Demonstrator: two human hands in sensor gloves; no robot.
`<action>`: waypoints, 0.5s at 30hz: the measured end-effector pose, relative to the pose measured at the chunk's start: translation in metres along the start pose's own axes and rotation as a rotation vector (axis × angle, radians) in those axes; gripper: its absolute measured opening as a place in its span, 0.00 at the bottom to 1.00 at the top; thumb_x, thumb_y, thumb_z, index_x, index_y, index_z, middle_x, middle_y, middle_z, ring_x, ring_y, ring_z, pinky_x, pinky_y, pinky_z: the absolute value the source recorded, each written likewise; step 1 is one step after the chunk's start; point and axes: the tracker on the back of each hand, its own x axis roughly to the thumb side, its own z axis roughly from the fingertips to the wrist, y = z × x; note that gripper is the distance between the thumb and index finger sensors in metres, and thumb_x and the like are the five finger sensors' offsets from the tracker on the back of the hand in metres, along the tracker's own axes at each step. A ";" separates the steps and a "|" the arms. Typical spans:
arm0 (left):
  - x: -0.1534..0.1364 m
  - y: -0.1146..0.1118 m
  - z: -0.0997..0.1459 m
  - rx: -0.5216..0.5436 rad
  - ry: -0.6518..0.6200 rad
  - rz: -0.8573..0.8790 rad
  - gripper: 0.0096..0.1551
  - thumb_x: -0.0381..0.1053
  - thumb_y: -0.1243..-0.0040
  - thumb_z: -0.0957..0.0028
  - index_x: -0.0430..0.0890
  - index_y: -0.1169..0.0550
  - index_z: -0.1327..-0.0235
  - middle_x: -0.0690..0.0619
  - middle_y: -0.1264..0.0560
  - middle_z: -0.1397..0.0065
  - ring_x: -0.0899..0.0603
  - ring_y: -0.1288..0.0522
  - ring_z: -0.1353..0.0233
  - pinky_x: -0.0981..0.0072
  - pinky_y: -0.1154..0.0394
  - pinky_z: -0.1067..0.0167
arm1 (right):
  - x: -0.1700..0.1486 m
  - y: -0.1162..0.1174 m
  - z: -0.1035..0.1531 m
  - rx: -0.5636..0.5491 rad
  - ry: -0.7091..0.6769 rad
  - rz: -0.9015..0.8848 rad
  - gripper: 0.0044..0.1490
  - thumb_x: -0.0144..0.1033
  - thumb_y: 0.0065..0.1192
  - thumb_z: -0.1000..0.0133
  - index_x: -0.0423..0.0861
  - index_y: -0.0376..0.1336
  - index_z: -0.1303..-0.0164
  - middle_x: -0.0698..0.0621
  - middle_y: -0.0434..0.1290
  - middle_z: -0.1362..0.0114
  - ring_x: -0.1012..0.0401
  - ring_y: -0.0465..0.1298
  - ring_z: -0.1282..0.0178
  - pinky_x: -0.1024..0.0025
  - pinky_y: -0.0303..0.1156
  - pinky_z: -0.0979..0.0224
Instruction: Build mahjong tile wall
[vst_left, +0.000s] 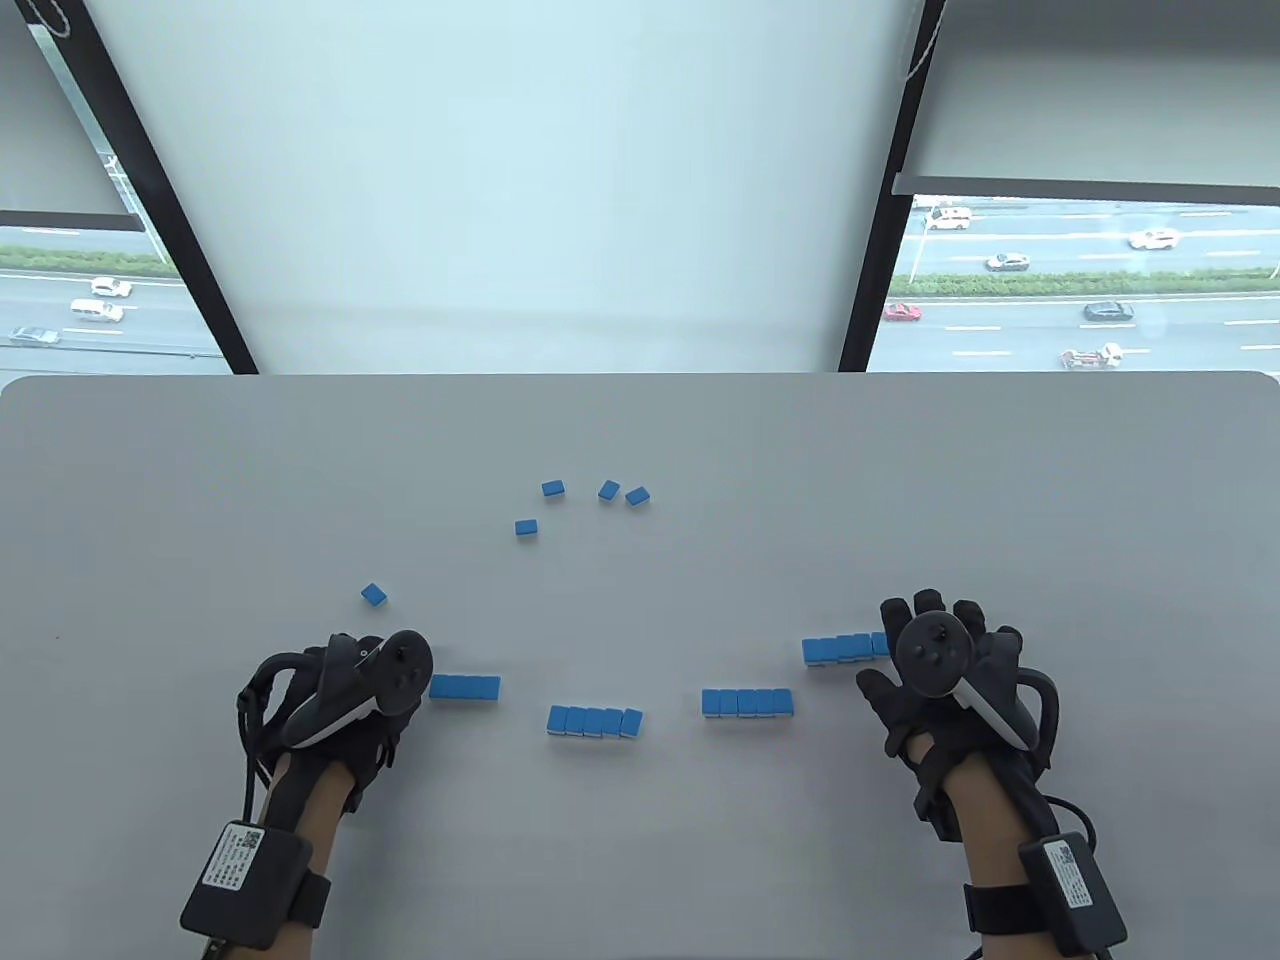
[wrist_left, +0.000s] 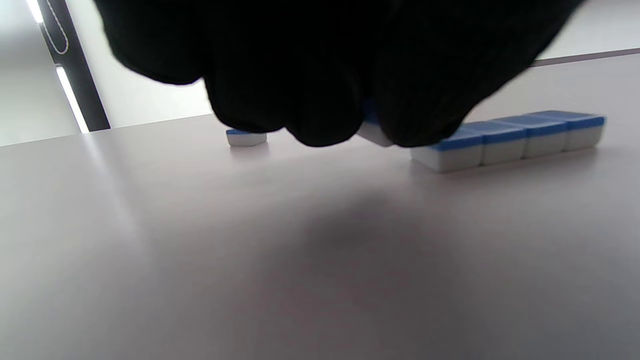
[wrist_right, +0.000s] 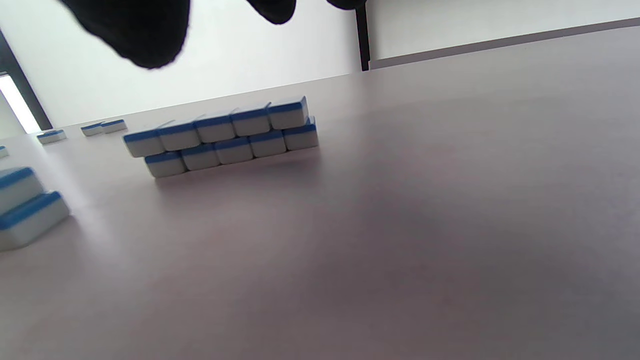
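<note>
Mahjong wall half built: four short blue-backed rows along the near side of the grey table (vst_left: 150, 480)

Left hand (vst_left: 345, 690) has its grip pinched on one mahjong tile (wrist_left: 372, 131), held just off the table at the left end of the leftmost row (vst_left: 465, 687). Right hand (vst_left: 950, 665) is spread flat with a relaxed, empty grip, hovering at the right end of the far right row (vst_left: 843, 649), which the right wrist view shows stacked two tiles high. Two more rows sit between them (vst_left: 595, 721) (vst_left: 748, 702). Loose tiles: four scattered further back (vst_left: 553, 489), one alone (vst_left: 375, 595) near the left hand
</note>
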 end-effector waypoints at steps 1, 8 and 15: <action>0.001 -0.003 -0.001 -0.006 -0.005 0.001 0.33 0.56 0.28 0.58 0.51 0.21 0.37 0.55 0.18 0.39 0.44 0.21 0.39 0.41 0.26 0.36 | 0.000 0.000 0.000 -0.001 0.001 -0.001 0.51 0.62 0.57 0.52 0.58 0.43 0.22 0.51 0.39 0.16 0.41 0.37 0.19 0.35 0.30 0.28; 0.004 -0.008 -0.006 -0.022 -0.003 -0.008 0.32 0.55 0.29 0.56 0.54 0.22 0.36 0.56 0.19 0.38 0.44 0.22 0.37 0.41 0.27 0.35 | 0.000 0.000 0.000 0.000 0.004 0.002 0.51 0.62 0.57 0.52 0.58 0.43 0.22 0.51 0.39 0.16 0.41 0.37 0.19 0.35 0.30 0.28; 0.004 -0.007 -0.005 -0.043 -0.005 0.002 0.31 0.54 0.29 0.56 0.57 0.23 0.36 0.58 0.20 0.37 0.44 0.22 0.36 0.42 0.27 0.35 | 0.000 0.001 0.000 0.006 0.004 0.008 0.51 0.62 0.57 0.52 0.58 0.43 0.22 0.51 0.39 0.16 0.41 0.37 0.19 0.35 0.30 0.28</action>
